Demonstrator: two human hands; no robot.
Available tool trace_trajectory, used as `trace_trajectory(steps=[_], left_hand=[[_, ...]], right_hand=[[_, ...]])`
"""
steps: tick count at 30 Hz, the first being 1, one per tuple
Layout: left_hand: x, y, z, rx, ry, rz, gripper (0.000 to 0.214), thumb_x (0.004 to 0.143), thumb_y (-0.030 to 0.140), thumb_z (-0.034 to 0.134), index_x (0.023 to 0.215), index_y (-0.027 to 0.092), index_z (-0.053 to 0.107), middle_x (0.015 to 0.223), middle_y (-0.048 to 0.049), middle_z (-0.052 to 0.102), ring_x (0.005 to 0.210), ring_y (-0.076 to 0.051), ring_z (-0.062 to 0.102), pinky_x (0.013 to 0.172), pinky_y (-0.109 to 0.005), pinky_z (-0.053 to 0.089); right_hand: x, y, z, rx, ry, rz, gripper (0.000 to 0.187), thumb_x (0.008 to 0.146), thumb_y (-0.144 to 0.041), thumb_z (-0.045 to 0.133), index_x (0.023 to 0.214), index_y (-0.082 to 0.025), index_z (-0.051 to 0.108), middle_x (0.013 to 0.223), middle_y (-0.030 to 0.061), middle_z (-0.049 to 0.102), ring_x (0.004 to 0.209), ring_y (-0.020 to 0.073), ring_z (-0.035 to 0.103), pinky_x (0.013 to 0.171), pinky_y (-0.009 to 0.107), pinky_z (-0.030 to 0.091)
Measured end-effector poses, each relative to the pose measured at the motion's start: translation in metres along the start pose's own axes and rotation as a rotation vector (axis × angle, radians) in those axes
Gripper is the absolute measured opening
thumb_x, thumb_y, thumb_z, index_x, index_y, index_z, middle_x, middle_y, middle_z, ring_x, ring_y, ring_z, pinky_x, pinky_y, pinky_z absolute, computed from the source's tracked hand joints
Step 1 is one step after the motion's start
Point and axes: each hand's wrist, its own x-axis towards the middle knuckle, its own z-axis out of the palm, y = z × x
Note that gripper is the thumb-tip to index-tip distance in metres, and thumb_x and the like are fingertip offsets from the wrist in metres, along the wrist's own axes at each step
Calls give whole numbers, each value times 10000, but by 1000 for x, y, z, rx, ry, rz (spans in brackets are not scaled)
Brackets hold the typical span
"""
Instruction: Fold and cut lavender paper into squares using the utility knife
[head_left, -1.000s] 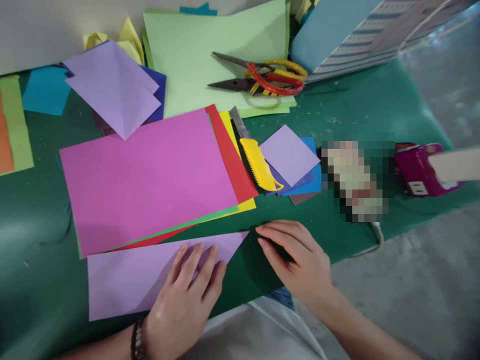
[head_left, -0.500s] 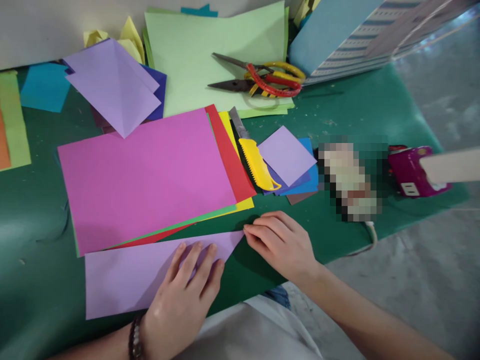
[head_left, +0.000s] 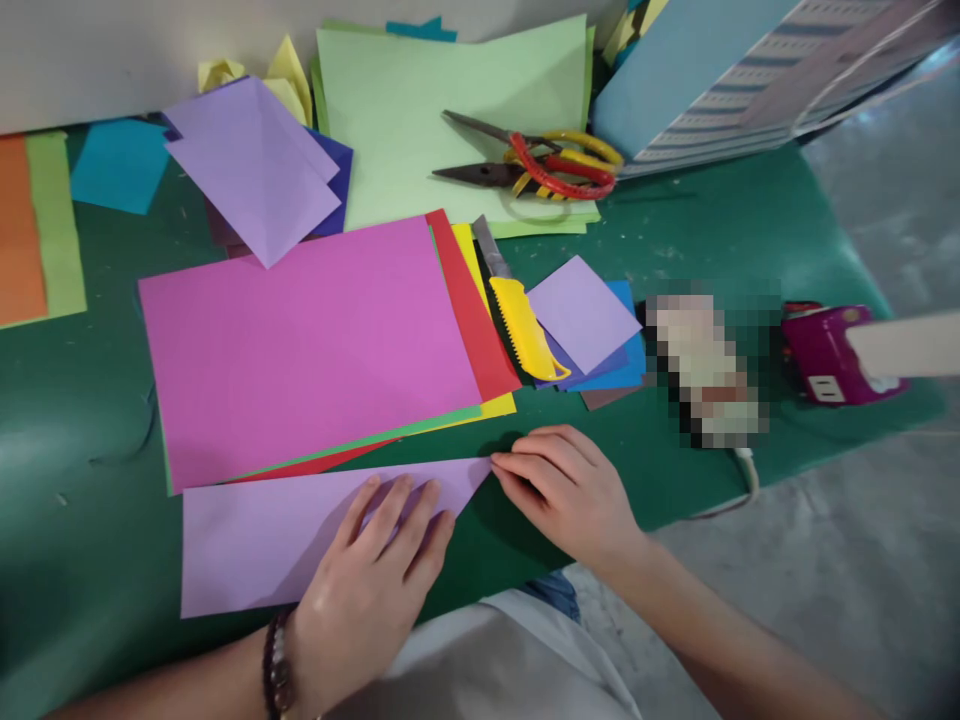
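Observation:
A lilac paper sheet lies folded to a long point at the near edge of the green mat. My left hand rests on it with spread fingers, pressing it flat, and a beaded bracelet circles that wrist. My right hand is at the sheet's pointed corner, with its fingertips closed on the tip. A magenta paper stack lies just beyond the sheet's upper edge.
A yellow craft knife, a lilac square on blue paper, and red-handled scissors on pale green paper lie ahead. A folded lilac piece sits at the back left. A pixelated object and a magenta device lie right.
My right hand has moved left and closed onto the sheet's pointed corner. My left hand stays on the sheet, and the view has shifted slightly.

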Motion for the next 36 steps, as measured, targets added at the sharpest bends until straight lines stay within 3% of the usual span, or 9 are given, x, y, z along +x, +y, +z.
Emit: trace_trajectory(steps=[14,29,36], left_hand=[[2,1,-4,16,-17,6,438,920,267,448,1346,169,488,1447,-77,449,1283,-303,410,1106,-505,262],[2,0,-7,-25,-19,-6,419,929,258,438,1336,182,506,1449,-55,457,1294,-276,416,1125,-488,263],[3,0,-12,-104,39,-81,508,914,195,417,1408,78,394,1397,-97,513,1281,-256,425,1115,-433,293]], right_hand=[[3,-9,3,-34,-48,-168,124,825,-54,599,867,-162,643,759,32,666,775,165,599,741,329,515],[-7,-21,11,77,-35,-177,129,848,-84,597,948,-135,661,810,51,686,793,172,608,748,329,545],[-8,-24,12,97,-29,-178,143,864,-84,570,946,-148,668,808,48,682,787,166,608,727,317,552]])
